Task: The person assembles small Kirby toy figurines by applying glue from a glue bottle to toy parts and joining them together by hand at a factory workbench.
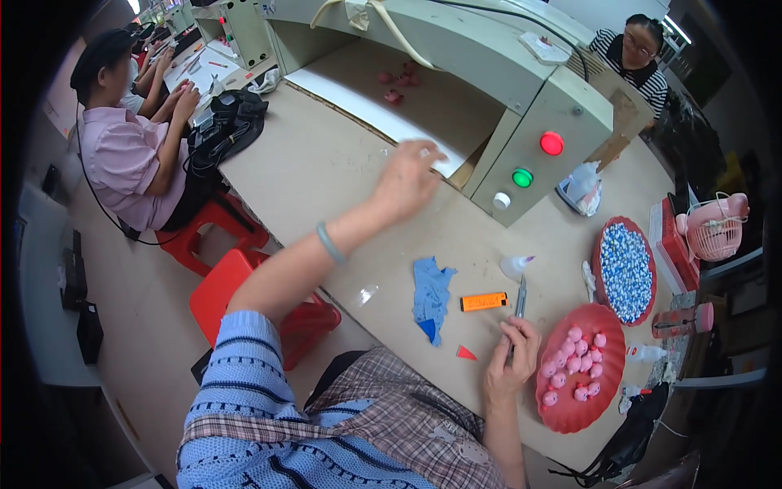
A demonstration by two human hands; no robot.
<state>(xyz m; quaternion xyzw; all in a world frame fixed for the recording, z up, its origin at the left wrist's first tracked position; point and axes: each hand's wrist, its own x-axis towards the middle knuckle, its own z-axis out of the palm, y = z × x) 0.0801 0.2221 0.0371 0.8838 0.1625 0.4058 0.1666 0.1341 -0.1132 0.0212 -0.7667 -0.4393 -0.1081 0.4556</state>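
Note:
My left hand point(407, 181) reaches across to the mouth of the grey machine point(521, 155), over the end of a white sheet point(358, 106). Its fingers are bent and loosely apart, slightly blurred, and I see nothing in them. Inside the machine lie several small pink figures point(394, 97). Low at the right, my right hand point(511, 359) is closed round a slim grey metal tool point(521, 295) whose narrow tip points away from me. Right beside that hand sits a red scalloped tray point(562, 416) with several pink ball-shaped figures point(575, 356).
Left of the tool lie an orange box-cutter-like case point(484, 301), a blue cloth point(432, 295) and a red scrap point(466, 353). A small bottle point(516, 266) stands behind. A second tray point(601, 261) holds blue and white pieces point(626, 273). Other people sit left and far right.

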